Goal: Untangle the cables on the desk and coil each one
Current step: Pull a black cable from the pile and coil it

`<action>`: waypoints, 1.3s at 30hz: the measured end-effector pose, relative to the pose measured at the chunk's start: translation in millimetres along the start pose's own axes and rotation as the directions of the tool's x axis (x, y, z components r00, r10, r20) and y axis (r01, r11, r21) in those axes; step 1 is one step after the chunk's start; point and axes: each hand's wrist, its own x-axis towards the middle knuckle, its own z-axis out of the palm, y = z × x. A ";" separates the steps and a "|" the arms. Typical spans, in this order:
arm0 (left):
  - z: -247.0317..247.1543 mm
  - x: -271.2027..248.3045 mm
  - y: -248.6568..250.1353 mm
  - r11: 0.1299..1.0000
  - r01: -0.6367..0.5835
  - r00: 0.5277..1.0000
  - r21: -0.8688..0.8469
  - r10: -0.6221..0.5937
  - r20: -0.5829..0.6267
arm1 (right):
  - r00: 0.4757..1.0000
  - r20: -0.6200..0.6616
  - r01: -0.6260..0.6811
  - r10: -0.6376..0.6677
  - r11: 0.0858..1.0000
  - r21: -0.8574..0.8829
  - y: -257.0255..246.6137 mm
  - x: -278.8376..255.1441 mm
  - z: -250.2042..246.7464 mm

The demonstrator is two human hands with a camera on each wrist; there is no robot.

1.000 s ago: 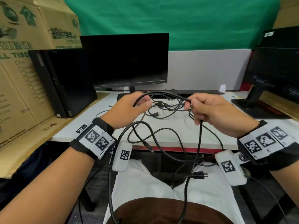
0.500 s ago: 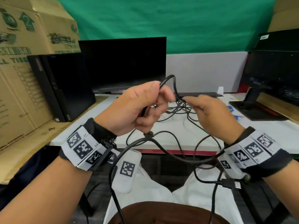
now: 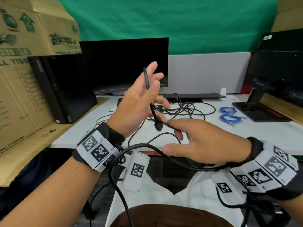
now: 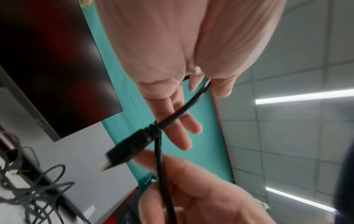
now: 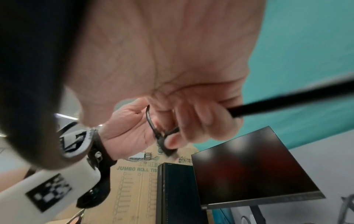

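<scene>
Fingers of the left hand (image 3: pixel 139 102) stand mostly straight and raised above the desk (image 3: pixel 213 133), thumb pinching a black cable (image 3: pixel 147 79) against them; its plug (image 3: pixel 158 126) dangles below the palm. The right hand (image 3: pixel 205 145) lies palm-down just beside it, fingers curled round the same cable (blurred in the right wrist view). Behind them a tangle of black cables (image 3: pixel 185 108) rests on the desk, with 2 coiled blue cables (image 3: pixel 229 114) well to its right.
</scene>
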 end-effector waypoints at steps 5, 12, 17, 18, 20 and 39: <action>-3.1 2.3 2.5 0.929 -0.164 0.985 0.330 0.170 0.013 | 0.996 -0.082 0.009 -0.018 0.994 -0.108 -0.4 -2.1 8.6; -3.8 -0.5 -7.8 0.886 -0.125 0.991 0.447 0.132 0.015 | 0.999 -0.020 0.043 -0.040 0.992 0.119 -1.0 1.4 21.4; -0.1 0.2 -15.9 0.872 -0.152 0.987 0.465 0.158 0.027 | 0.988 -0.074 0.144 -0.133 0.974 0.175 -10.0 1.7 25.9; 1.5 0.3 -17.4 0.866 -0.157 0.987 0.474 0.158 0.038 | 0.985 -0.103 0.154 -0.139 0.976 0.157 -13.4 2.2 28.1; 3.8 -0.8 -20.3 0.854 -0.164 0.986 0.494 0.152 0.063 | 0.982 -0.134 0.161 -0.136 0.967 0.196 -16.9 3.2 27.8; 3.0 -3.6 1.1 0.951 -0.081 0.989 0.297 0.113 -0.093 | 0.971 0.238 -0.130 -0.031 0.765 0.631 41.3 3.7 -5.4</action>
